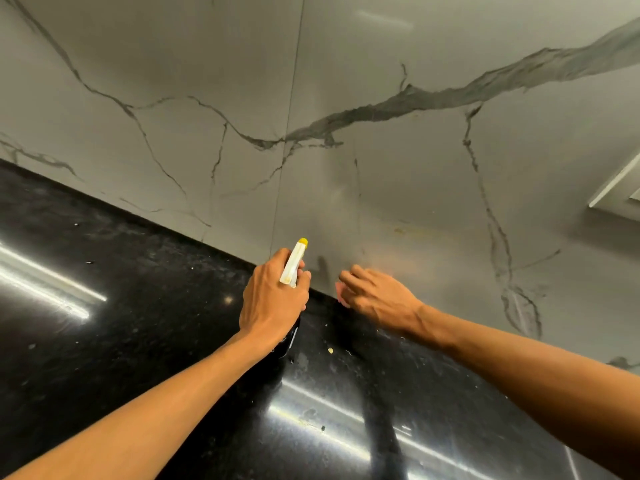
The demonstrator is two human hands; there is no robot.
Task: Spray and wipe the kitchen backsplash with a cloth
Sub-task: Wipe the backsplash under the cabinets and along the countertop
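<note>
- Grey veined backsplash (381, 168) fills the upper view; black glossy worktop (121, 271) runs below it, with crumbs and smears.
- Left hand (273, 299): fingers wrapped round the spray bottle (293, 263), at the worktop's rear edge. The yellow nozzle points at the backsplash, close to it.
- Right of the spray bottle: right hand (377, 297), low against the backsplash, fingers loosely curled and blurred. Whether it holds anything cannot be told; no cloth plainly shows.
- Up and right of the spray bottle: yellowish marks (401, 232) on the backsplash.
- Judged step: spraying; wiping not yet begun.
- Next move calls for the nozzle to be aimed at the marks and the trigger squeezed, with a cloth ready.
</note>
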